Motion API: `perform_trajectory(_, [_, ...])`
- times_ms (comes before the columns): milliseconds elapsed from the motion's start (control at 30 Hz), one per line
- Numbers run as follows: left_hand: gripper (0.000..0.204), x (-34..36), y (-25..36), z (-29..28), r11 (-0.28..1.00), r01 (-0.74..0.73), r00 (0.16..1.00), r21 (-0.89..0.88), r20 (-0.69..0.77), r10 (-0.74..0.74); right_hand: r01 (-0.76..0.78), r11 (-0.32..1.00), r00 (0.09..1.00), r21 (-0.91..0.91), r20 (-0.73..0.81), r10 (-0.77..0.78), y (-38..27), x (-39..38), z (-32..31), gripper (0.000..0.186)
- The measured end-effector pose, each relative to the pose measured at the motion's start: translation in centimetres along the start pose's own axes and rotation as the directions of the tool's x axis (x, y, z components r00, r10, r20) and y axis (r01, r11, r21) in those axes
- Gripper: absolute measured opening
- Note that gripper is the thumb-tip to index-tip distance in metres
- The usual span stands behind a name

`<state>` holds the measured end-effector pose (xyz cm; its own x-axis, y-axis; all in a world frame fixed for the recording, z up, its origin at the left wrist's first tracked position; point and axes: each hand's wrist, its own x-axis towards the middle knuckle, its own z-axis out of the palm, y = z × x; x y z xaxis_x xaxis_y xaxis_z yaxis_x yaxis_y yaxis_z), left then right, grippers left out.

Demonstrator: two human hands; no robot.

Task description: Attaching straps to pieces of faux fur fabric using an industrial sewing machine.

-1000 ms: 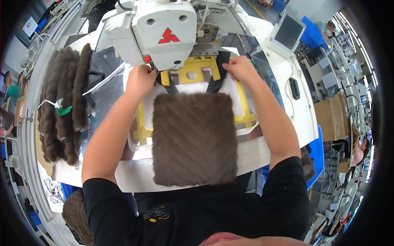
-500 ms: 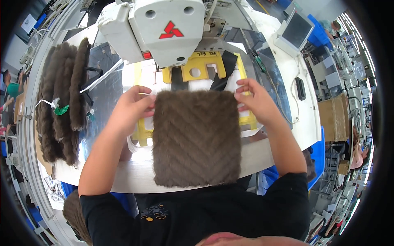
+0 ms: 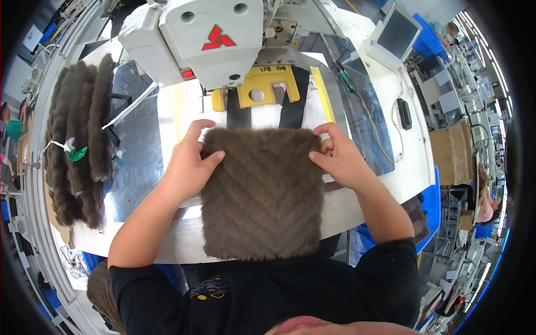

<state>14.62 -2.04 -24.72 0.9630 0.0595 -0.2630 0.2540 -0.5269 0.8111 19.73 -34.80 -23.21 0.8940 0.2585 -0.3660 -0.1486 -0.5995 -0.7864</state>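
Observation:
A square brown fur panel (image 3: 262, 195) with a chevron pattern lies flat before me, its lower edge reaching my black shirt. My left hand (image 3: 192, 162) pinches its far left corner, thumb on the fur and fingers around the edge. At the far right corner my right hand (image 3: 341, 156) grips in the same way. Just beyond the panel, two black straps (image 3: 238, 109) run out from a yellow notched plate (image 3: 257, 95), with white sheet material under them. The white sewing machine head (image 3: 215, 42) stands over the plate.
Long brown fur strips (image 3: 78, 139), tied with a white band, lie at the left. Right of the machine are a green-handled tool (image 3: 347, 80), a small black device (image 3: 404, 113) and a screen (image 3: 395, 36). A blue bin (image 3: 430, 206) stands beyond the table's right edge.
Both hands have closed on the panel's far corners, with the thumbs now lying on the fur. The right black strap, slanted before, now runs straighter. The view has shifted slightly.

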Motion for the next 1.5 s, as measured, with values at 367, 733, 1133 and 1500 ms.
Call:
perform_trajectory(367, [0.029,1.8,0.3,1.7,0.973,-0.197,0.973,0.123,-0.1,0.21,0.042,0.973,0.98,-0.229,-0.18,-0.085,0.2,2.7,-0.7,0.022])
perform_trajectory(733, [0.027,2.5,-1.1,1.5,0.953,-0.207,0.93,0.22,-0.258,0.262,0.182,0.919,0.924,-0.35,-0.259,-0.281,-0.3,8.5,-1.1,0.033])
perform_trajectory(1133, [0.026,2.3,-0.5,1.7,0.963,-0.166,0.947,0.213,-0.237,0.215,0.214,0.841,0.916,-0.496,-0.196,-0.349,-0.2,18.3,-6.0,0.028])
perform_trajectory(1500, [0.027,2.4,-0.8,1.5,0.943,-0.208,0.939,0.261,-0.215,0.267,0.2,0.854,0.938,-0.48,-0.159,-0.308,-2.4,26.8,-5.8,0.029])
